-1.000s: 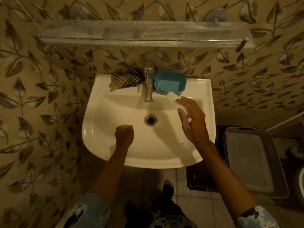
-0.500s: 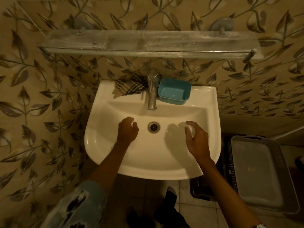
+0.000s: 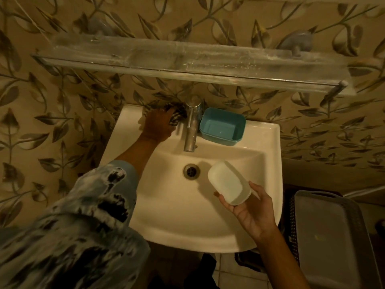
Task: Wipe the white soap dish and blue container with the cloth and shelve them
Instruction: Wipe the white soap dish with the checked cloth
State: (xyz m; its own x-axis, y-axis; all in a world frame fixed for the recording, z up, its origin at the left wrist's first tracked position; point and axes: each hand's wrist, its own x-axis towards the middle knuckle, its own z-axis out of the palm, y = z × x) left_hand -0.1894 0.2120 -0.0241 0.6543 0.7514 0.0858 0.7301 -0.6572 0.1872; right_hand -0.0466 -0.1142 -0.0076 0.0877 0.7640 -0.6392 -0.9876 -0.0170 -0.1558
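My right hand (image 3: 251, 207) holds the white soap dish (image 3: 228, 182) above the right side of the basin, palm up with fingers curled round its lower end. At the sink's back left corner lies the checked cloth (image 3: 177, 113), mostly covered by my left hand (image 3: 158, 126), whose fingers close on it. The blue container (image 3: 222, 126) stands empty on the back ledge, just right of the tap. The glass shelf (image 3: 187, 61) runs along the wall above the sink and holds nothing.
The chrome tap (image 3: 192, 126) stands between the cloth and the blue container. A white sink (image 3: 268, 142) with a drain (image 3: 191, 171) sits below. A grey lidded basket (image 3: 331, 238) stands on the floor at the right. Leaf-patterned wall all around.
My left hand has moved from the basin up to the cloth at the back left. My right hand has lifted the soap dish out of the basin and turned palm up.
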